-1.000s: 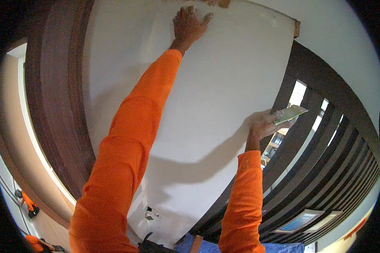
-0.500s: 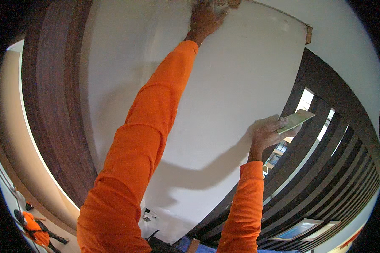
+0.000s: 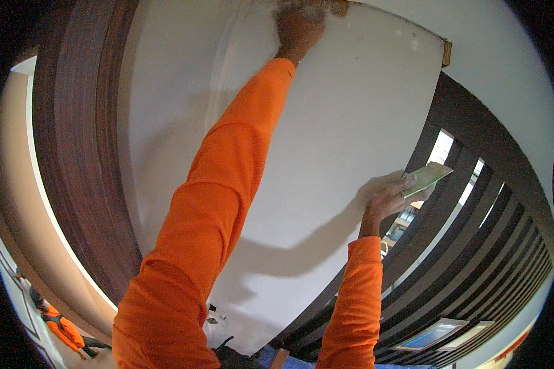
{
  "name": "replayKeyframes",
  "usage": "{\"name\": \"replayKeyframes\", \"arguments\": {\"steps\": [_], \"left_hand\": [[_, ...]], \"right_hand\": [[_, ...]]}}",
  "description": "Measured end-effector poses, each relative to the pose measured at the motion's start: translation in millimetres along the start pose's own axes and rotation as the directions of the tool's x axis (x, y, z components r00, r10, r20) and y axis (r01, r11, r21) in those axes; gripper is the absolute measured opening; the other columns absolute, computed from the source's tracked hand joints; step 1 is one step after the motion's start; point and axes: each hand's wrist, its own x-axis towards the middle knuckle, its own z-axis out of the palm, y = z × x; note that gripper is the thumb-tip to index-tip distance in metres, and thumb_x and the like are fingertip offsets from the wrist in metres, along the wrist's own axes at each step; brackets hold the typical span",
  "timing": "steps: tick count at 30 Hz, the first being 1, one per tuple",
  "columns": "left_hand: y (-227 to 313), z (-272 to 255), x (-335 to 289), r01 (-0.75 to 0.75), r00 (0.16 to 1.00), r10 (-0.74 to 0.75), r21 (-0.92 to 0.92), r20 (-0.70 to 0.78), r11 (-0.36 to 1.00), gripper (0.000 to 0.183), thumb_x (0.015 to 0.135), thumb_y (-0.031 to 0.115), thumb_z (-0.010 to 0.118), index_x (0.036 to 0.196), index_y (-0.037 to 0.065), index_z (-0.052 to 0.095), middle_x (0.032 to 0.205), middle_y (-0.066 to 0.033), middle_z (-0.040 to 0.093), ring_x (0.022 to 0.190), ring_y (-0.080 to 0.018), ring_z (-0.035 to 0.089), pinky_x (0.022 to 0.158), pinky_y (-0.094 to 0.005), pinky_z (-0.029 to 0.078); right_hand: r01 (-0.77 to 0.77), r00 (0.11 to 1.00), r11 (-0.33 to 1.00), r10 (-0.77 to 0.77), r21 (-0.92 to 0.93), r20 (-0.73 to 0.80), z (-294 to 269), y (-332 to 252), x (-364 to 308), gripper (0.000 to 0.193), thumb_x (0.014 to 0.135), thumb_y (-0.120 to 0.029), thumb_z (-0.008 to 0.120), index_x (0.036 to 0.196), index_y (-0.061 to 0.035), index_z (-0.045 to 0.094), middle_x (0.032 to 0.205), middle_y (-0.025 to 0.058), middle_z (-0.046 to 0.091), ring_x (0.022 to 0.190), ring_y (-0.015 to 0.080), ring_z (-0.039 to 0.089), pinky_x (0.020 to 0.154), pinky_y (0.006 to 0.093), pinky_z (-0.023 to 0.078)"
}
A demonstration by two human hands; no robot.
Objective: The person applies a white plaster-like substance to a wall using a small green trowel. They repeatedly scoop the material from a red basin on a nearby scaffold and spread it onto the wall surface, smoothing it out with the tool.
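My left hand [image 3: 300, 27] reaches high against the white panel [image 3: 326, 135], close to its top edge. Its fingers are dusty, smeared by motion and partly cut off by the picture's upper edge, so whatever they may hold does not show. Lower and to the right, my right hand [image 3: 384, 197] is closed on a flat, pale green rectangular piece [image 3: 427, 178], its thumb on the upper side and the fingers beneath. White dust coats these fingers too. The green piece is held out past the panel's right edge, in front of dark slats.
Dark wood-grain panelling [image 3: 80, 135] borders the white panel on the left. Dark slats [image 3: 461, 246] with gaps run along the right. A small wooden block [image 3: 447, 54] sits at the panel's upper right corner. Far below left, a person in orange [image 3: 62, 326] is on the floor level.
My left hand has shifted slightly and is more blurred against the panel. My right hand holds the green piece almost as before. The person below left has changed posture.
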Motion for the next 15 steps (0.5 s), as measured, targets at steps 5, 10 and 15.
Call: {"name": "replayKeyframes", "arguments": {"steps": [5,10,15], "left_hand": [[22,-7,-9,0.078,0.986,-0.084,0.048,0.142,0.996,0.051,0.098,0.035,0.043,0.143,0.011,0.045,0.143,-0.0187,0.048,0.132,-0.0403,0.042,0.106,-0.0642,0.031],[45,-16,3,-0.068,0.998,0.069,0.055,-0.013,0.996,0.051,0.096,0.032,0.047,0.140,0.007,0.047,0.144,-0.0197,0.047,0.131,-0.0410,0.044,0.104,-0.0651,0.033],[30,10,1,0.059,0.998,-0.059,0.048,0.002,0.997,0.053,0.095,0.031,0.047,0.142,0.006,0.045,0.143,-0.0224,0.047,0.130,-0.0447,0.044,0.106,-0.0632,0.032]], "right_hand": [[-0.018,0.998,1.000,0.019,-0.020,0.061,-5,13,-3,0.063,0.103,-0.049,0.037,0.145,-0.0044,0.020,0.135,0.0305,0.038,0.118,0.0411,0.051,0.094,0.0553,0.047],[0.095,0.995,0.993,-0.096,-0.072,-0.015,0,52,15,0.067,0.103,-0.051,0.035,0.146,-0.0034,0.018,0.137,0.0303,0.037,0.121,0.0424,0.048,0.099,0.0551,0.047],[0.123,0.992,0.985,-0.125,-0.123,-0.008,-1,52,8,0.069,0.102,-0.051,0.036,0.148,-0.0039,0.015,0.138,0.0300,0.037,0.125,0.0418,0.046,0.101,0.0536,0.047]]}}
